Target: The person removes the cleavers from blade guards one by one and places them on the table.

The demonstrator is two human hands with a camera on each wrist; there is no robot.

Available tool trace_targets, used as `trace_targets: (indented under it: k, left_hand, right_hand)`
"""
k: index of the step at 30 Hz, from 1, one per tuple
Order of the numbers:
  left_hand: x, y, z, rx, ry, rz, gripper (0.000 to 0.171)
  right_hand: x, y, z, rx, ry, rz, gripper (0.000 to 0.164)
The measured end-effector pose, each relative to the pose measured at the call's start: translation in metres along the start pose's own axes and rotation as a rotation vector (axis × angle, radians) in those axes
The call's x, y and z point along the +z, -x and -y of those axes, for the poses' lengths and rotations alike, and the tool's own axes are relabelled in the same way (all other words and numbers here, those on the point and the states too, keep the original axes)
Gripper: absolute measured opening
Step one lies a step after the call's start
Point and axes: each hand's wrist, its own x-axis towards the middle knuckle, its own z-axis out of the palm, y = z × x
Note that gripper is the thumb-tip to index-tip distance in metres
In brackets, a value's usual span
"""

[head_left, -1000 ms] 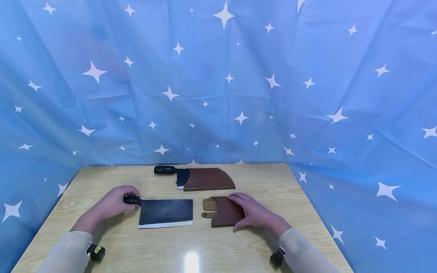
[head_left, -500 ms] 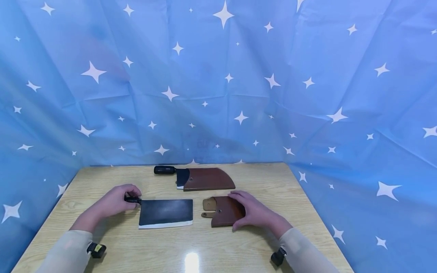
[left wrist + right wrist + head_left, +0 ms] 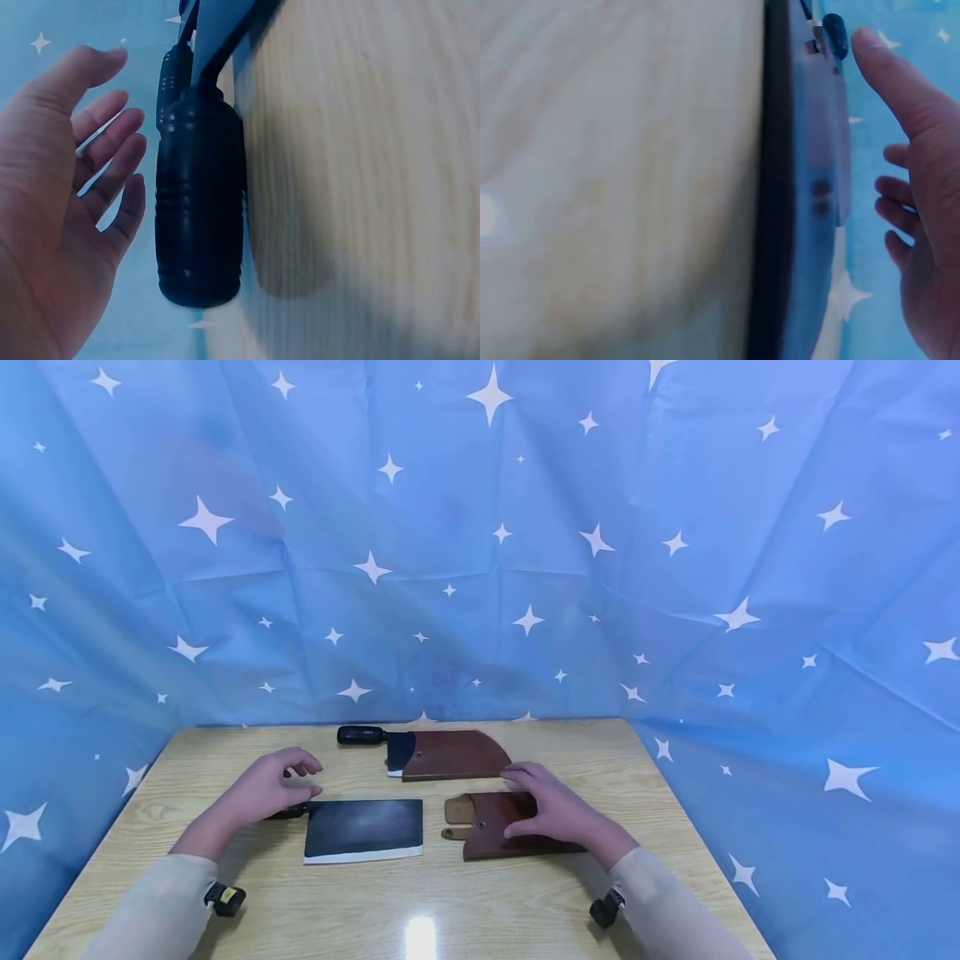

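A cleaver (image 3: 363,827) with a dark blade and pale cutting edge lies on the table, its black handle (image 3: 199,202) toward the left. Above that handle hovers my left hand (image 3: 262,789), fingers loosely bent and apart from it in the left wrist view. To the right lies a brown leather knife sheath (image 3: 491,832), its strap and tan flap facing the cleaver. My right hand (image 3: 558,817) is over the sheath's right part, thumb and fingers spread with nothing between them. In the right wrist view the right hand's fingers stand off the sheath (image 3: 814,262).
Farther back lies a second cleaver, with a black handle (image 3: 361,735) and its blade mostly inside another brown sheath (image 3: 453,754). The wooden table (image 3: 337,910) ends at a blue curtain (image 3: 450,652) with white stars.
My left hand has let go of the cleaver's handle and lifted up and right. My right hand has risen off the sheath, showing more of its right end. Cleaver and sheath have stayed put.
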Motion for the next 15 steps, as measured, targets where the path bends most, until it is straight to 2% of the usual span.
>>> trace_targets:
  k: [6, 15]
  left_hand:
    - [0.005, -0.019, -0.003, 0.012, 0.035, 0.002, 0.037]
    - [0.014, -0.056, -0.010, 0.038, 0.001, 0.010, 0.034]
  right_hand:
    - [-0.006, -0.022, 0.007, -0.016, 0.007, -0.024, 0.090]
    - [-0.008, -0.053, 0.005, -0.003, 0.047, -0.042, 0.087]
